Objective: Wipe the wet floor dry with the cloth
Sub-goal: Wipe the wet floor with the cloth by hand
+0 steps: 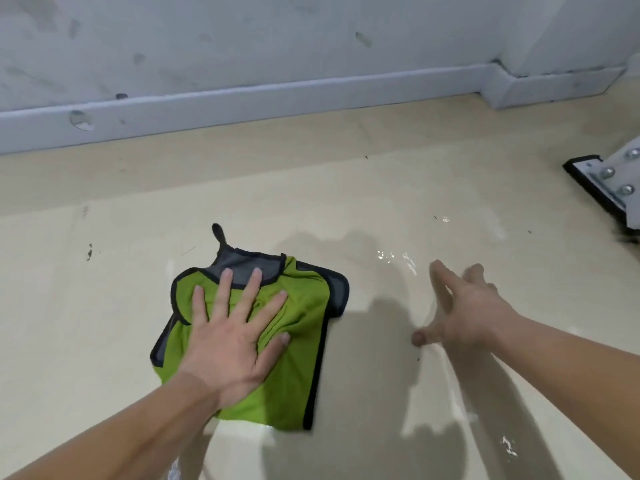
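Note:
A green cloth [298,344] with dark grey trim and a small hanging loop lies crumpled on the beige floor [104,306]. My left hand [235,337] presses flat on it, fingers spread, palm down. My right hand [460,313] hovers just above the floor to the right of the cloth, fingers apart and holding nothing. A film of water [398,265] glistens on the floor between the cloth and my right hand, with more wet patches [509,445] toward the lower right.
A pale wall with a grey skirting board [242,102] runs across the back. At the right edge stands a metal foot plate with bolts on a black pad [602,185]. Small dark specks [89,252] dot the floor at the left.

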Motion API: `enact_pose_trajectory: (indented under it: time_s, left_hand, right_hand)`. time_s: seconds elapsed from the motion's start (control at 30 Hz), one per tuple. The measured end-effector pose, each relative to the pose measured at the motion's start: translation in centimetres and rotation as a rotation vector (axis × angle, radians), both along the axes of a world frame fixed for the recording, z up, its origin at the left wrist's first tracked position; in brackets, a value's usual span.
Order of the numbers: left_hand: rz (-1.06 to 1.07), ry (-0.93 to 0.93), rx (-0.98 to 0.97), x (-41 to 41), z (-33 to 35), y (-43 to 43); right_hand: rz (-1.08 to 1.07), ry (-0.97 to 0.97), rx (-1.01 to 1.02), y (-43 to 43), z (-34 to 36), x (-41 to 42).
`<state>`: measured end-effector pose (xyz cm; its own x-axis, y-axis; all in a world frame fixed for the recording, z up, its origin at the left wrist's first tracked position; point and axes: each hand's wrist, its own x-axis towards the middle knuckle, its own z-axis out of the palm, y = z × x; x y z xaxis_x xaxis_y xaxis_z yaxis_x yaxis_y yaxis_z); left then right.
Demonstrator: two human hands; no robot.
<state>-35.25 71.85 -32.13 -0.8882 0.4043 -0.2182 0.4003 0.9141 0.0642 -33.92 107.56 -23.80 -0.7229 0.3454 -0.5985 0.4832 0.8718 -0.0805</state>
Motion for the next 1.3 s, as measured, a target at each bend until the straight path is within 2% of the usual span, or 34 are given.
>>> enact_pose_trajectory:
  time_s: [0.17,0.43,0.6,0.7,0.8,0.93,1.03,1.13,1.2,1.3]
  left_hand:
    - [0.066,-0.002,-0.034,-5.1,0.4,2.5]
    - [0.212,-0.05,-0.033,-18.7,0.3,9.9]
    - [0.29,-0.093,-0.043,-25.2,1.0,16.4]
    - [0.337,-0.127,-0.032,-26.3,1.3,21.3]
    - [0.207,-0.114,-0.015,-24.7,1.0,25.0]
    - [-0.155,-0.075,-0.018,-18.8,0.8,27.7]
    - [-0.503,-0.002,0.028,-15.9,0.5,25.0]
    - [-0.798,0.006,0.047,-18.7,0.4,19.4]
    - [-0.728,0.022,0.012,-21.2,0.2,16.1]
    - [-0.314,0.102,-0.014,-23.1,-0.1,14.4]
  right_hand:
    - [-0.049,-0.073,0.028,0.4,-1.1,-2.6]
    - [-0.079,-0.024,0.032,1.0,-2.4,-2.6]
    - [-0.11,-0.035,0.005,1.1,-2.3,-2.8]
    - [-0.112,-0.041,-0.001,1.1,-2.0,-2.8]
    - [-0.114,-0.059,-0.01,1.1,-1.8,-3.0]
    - [-0.118,-0.056,-0.021,1.1,-1.5,-3.0]
    - [-0.114,-0.051,-0.019,1.0,-1.5,-2.9]
    - [-0.119,-0.03,-0.009,0.9,-1.6,-2.9]
    - [-0.097,-0.03,0.002,0.8,-1.6,-2.8]
    - [-0.101,-0.021,0.017,0.9,-1.9,-2.7]
